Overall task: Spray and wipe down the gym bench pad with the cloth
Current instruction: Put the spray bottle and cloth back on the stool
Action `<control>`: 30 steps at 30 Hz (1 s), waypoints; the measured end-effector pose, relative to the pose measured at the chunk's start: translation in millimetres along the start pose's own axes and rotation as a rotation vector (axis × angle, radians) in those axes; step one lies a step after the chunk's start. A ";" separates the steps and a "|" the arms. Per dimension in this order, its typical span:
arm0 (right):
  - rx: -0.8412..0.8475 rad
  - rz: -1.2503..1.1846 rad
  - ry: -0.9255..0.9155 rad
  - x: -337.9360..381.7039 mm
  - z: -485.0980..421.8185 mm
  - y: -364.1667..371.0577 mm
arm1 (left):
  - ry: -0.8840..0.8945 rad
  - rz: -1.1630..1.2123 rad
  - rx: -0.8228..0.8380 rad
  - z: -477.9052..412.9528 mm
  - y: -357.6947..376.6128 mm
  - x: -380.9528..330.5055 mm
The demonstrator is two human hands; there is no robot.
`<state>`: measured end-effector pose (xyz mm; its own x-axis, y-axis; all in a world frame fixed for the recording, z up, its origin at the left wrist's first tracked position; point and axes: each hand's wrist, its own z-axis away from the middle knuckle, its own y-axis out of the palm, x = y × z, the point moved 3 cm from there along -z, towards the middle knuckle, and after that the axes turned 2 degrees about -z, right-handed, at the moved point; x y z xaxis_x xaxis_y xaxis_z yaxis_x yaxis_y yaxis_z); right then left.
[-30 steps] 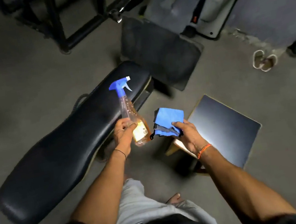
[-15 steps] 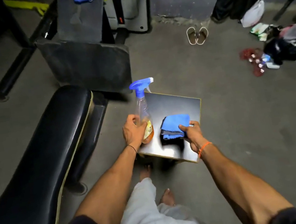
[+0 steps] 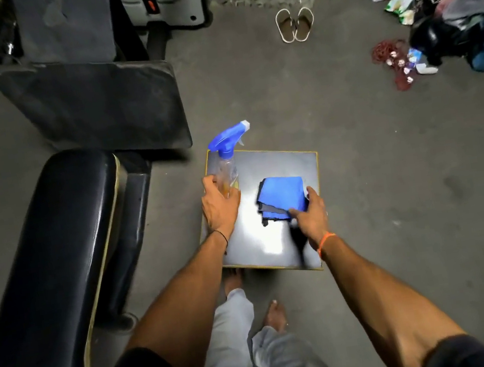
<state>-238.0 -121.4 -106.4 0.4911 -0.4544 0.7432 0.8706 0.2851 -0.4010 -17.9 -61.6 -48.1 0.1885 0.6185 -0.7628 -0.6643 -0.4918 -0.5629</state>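
cloth under right hand, seemingly gripped

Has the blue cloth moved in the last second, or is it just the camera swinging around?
Yes. The blue cloth, gripped by the right hand, was off the small table's left edge; now it sits over the tabletop.

My left hand covers the lower part of the clear spray bottle with the blue trigger, so I cannot see if it touches the small dark square table. The picture's edge cuts the long black padded bench.
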 end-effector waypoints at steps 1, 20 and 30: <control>-0.026 0.203 -0.101 -3.3 3.4 -0.5 | 0.014 -0.003 0.009 0.6 1.2 -0.2; 0.363 0.810 -0.402 -18.5 3.0 13.7 | -0.070 -0.038 0.126 15.4 28.6 31.4; 0.400 0.730 -0.342 -12.2 3.4 7.3 | -0.111 -0.108 0.039 12.7 39.9 11.2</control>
<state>-237.7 -110.9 -116.6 0.8266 0.2126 0.5211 0.2387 0.7061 -0.6667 -51.5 -66.5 -75.1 0.1808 0.7318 -0.6571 -0.6724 -0.3956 -0.6256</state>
